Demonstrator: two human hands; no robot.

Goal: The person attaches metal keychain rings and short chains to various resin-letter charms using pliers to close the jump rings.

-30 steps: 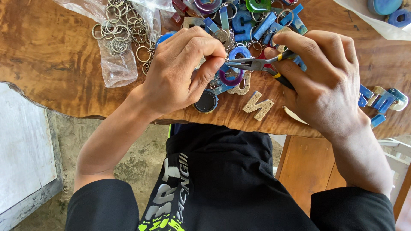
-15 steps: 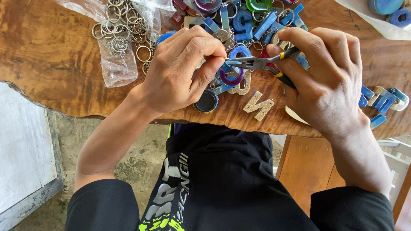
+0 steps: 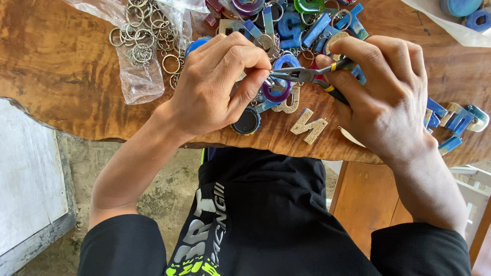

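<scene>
My left hand (image 3: 217, 84) pinches a small metal ring at a purple resin letter piece (image 3: 277, 93) just above the wooden table (image 3: 61, 76). My right hand (image 3: 381, 97) grips a pair of small pliers (image 3: 302, 75) with dark handles marked yellow. The plier jaws point left and meet the ring at my left fingertips. A pale wood-coloured letter (image 3: 308, 125) lies flat below the pliers, and another pale letter (image 3: 289, 105) lies partly under the purple piece.
A clear plastic bag with several metal key rings (image 3: 140, 43) lies at the back left. A pile of blue, green and purple resin letters (image 3: 302, 23) sits behind my hands. More blue letters (image 3: 455, 120) lie at the right edge. A dark round cap (image 3: 247, 121) rests near the table's front edge.
Both hands hold almost still. The pliers have shifted only slightly at the ring.
</scene>
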